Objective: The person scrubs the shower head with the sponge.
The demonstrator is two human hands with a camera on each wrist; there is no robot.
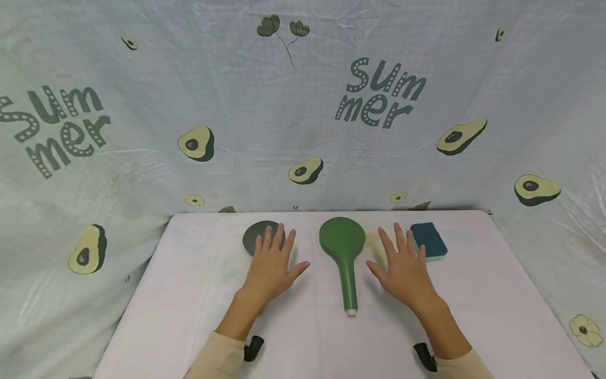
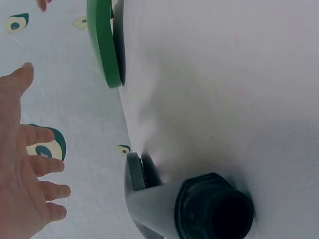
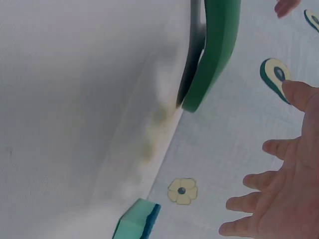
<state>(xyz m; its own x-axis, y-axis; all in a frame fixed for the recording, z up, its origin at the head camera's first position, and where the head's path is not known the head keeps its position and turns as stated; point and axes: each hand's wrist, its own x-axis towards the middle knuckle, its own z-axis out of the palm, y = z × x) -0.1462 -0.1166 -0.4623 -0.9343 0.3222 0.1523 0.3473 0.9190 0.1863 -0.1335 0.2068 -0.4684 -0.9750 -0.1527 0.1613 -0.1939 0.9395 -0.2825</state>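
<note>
A green shower head (image 1: 344, 237) lies face down in the middle of the table, its handle toward me and a white tip at its end. My left hand (image 1: 271, 267), fingers spread, is over a grey shower head (image 1: 252, 237). That hand and forearm hide most of its handle; the left wrist view shows its black hexagonal end (image 2: 212, 211). My right hand (image 1: 403, 267) is held with spread fingers between the green shower head and a blue-and-teal sponge (image 1: 430, 239), overlapping the sponge's left edge in the head view. Neither hand holds anything.
The table (image 1: 483, 316) has a pale pink cover. A faint yellow stain (image 3: 149, 144) marks it beside the green shower head. Behind and at both sides hangs a pale cloth (image 1: 246, 105) printed with avocados and lettering.
</note>
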